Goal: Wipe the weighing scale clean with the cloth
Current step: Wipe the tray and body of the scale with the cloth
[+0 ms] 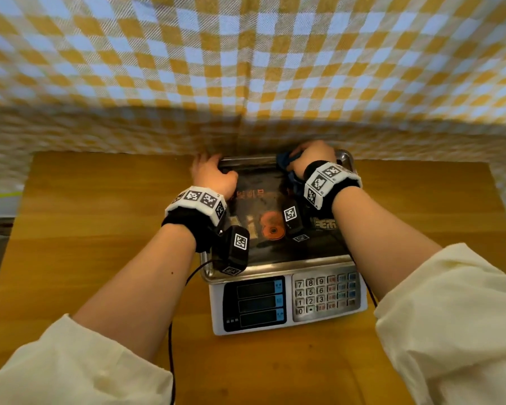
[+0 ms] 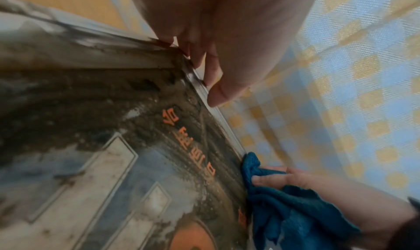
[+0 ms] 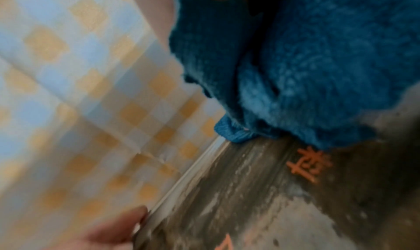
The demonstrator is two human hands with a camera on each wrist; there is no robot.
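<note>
The weighing scale (image 1: 289, 305) stands on the wooden table, its steel pan (image 1: 275, 266) smeared with dark grime. My left hand (image 1: 214, 173) holds the pan's far left corner, fingers (image 2: 214, 74) hooked over the rim (image 2: 200, 85). My right hand (image 1: 313, 154) grips a bunched blue cloth (image 1: 287, 163) and presses it on the pan's far edge, right of centre. In the left wrist view the cloth (image 2: 284, 209) sits against the rim under the right hand's fingers (image 2: 272, 177). The right wrist view is filled by the cloth (image 3: 295, 65) above the streaked pan (image 3: 238, 191).
A yellow, white and blue checked fabric (image 1: 246, 68) hangs as a wall right behind the scale. The scale's display and keypad (image 1: 324, 293) face me. The wooden table (image 1: 100, 229) spreads left, right and in front. A black cable (image 1: 171, 346) trails from the left wrist.
</note>
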